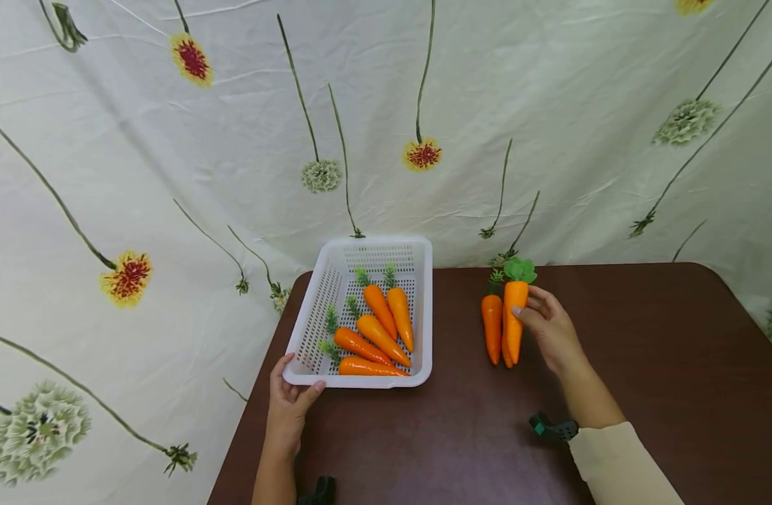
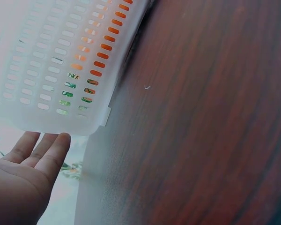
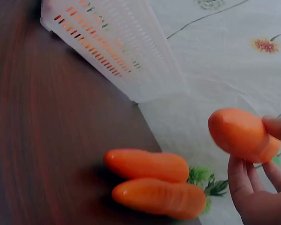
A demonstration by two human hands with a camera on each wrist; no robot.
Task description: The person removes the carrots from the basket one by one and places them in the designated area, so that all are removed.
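One carrot (image 1: 515, 337) is pinched in the right hand (image 1: 553, 333), thumb on the near side and fingers round the other; the right wrist view shows it raised clear of the table (image 1: 474, 435). Its leafy green top points away from the person, just beyond the fingertips, and its tip points back toward the person. Just left of the right hand, two loose carrots (image 3: 147, 165) lie side by side on the table, their green tops also on the far side; in the head view the held carrot covers most of one of them. Farther left, between the two hands but nearer the left, stands a white basket (image 1: 427, 308) with slotted walls. The left hand (image 1: 288, 407) holds its near left corner, the thumb at the front edge and the fingers at the side, set moderately apart. Inside, ahead and to the right of that hand, lie five carrots (image 1: 376, 333), three pointing their tips rightward and two toward the person. A cream sleeve (image 1: 620, 463) covers the right forearm, with a dark band (image 1: 553, 426) at the wrist. Beyond both hands hangs a pale cloth (image 1: 247, 140) printed with flowers.
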